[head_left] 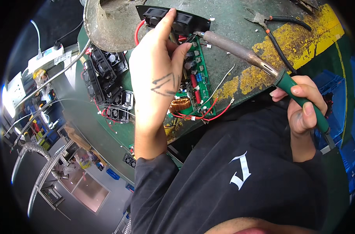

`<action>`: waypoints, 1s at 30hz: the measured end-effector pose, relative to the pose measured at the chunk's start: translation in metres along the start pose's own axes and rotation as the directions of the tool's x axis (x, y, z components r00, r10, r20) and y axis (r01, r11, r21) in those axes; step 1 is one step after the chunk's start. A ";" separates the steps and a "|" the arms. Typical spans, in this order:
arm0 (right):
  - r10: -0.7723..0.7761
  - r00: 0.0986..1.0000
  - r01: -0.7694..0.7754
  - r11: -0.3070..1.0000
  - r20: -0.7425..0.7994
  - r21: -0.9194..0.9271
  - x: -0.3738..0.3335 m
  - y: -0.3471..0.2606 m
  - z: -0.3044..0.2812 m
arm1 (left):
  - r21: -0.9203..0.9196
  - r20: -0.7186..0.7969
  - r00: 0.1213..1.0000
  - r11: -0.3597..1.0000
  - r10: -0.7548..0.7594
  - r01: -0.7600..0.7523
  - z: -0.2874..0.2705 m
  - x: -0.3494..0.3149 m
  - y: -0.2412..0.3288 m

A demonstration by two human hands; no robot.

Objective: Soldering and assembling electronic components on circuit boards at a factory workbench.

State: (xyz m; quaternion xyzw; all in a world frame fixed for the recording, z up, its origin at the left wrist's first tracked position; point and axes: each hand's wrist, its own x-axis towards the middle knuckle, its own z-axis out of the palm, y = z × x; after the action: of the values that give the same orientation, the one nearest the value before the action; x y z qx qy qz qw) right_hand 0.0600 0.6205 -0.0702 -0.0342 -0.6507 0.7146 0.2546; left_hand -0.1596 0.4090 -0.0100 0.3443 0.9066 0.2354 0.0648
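My right hand (305, 104) is closed round the green handle of a soldering iron (240, 50). The iron slants up to the left, and its tip is beside my left thumb, at the far end of a green circuit board (206, 72). My left hand (152, 76) is over the board's left side, closed on a black panel with fans (193, 21); its index finger lies along the panel. What the hidden fingers touch cannot be made out. The board carries a copper-wound coil (180, 105), red parts, and loose red and black wires (220, 115) at its near end.
Black-and-orange cutting pliers (259, 18) lie far right on a worn yellow strip (322, 29). Several black fans (107, 64) with wires are heaped left of my left arm. A dirty metal dish (105, 33) stands at the back. Blue bins (337, 93) are at right.
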 end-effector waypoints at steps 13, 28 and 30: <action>0.010 1.000 -0.010 1.000 -0.006 -0.013 -0.003 0.000 -0.002 | 0.011 0.005 1.000 1.000 -0.012 0.012 0.000 -0.001 0.004; 0.012 1.000 -0.012 1.000 0.002 0.003 -0.002 0.000 0.002 | 0.030 0.019 1.000 0.999 -0.020 0.020 -0.001 0.000 0.004; 0.008 1.000 -0.008 1.000 0.007 0.005 -0.002 0.001 0.001 | 0.039 0.019 1.000 0.999 -0.019 0.018 -0.001 0.000 0.004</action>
State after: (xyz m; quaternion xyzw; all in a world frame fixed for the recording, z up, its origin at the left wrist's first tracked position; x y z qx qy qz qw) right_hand 0.0609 0.6188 -0.0712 -0.0336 -0.6495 0.7175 0.2496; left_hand -0.1575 0.4113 -0.0075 0.3393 0.9135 0.2137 0.0688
